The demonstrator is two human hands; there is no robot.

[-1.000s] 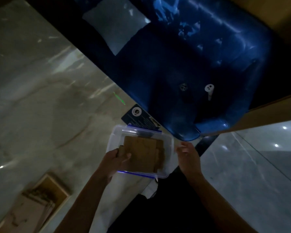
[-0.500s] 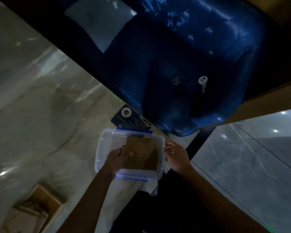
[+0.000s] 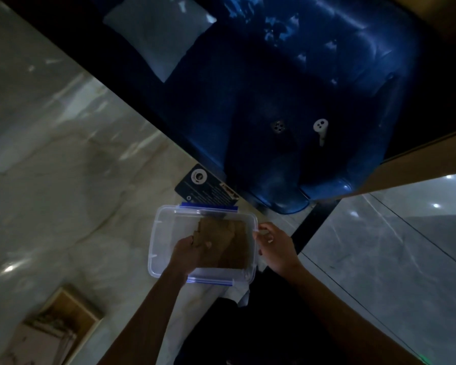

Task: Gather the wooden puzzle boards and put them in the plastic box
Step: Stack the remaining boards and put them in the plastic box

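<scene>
Nearest to me, both forearms reach forward over a dark lap and a pale marble floor (image 3: 63, 180). At the lower left of my view, a shallow wooden tray (image 3: 63, 320) lies on that floor with what look like more flat pieces stacked against it; the light is too dim for me to say exactly what they are.

My left hand (image 3: 188, 250) is down inside the clear plastic box (image 3: 161, 233), fingers curled around the near left edge of the wooden puzzle boards (image 3: 229, 243), thumb on top. The boards lie flat as a small brown stack in the right half of the box, touching or nearly touching its right wall. My right hand (image 3: 274, 246) is at the outside of the box's right rim, fingers bent, index finger and thumb pinching the lip. The box has blue latch strips on its near and far rims, and it sits on the floor just ahead of my knees.

Just past the box, a dark printed card (image 3: 203, 188) lies on the floor, its near edge tucked behind the far latch. Beyond it is a blue leather sofa (image 3: 313, 88), glossy in the low light, with a pale cushion (image 3: 158, 32) on its seat and a small white plug (image 3: 321, 126) resting further right.
</scene>
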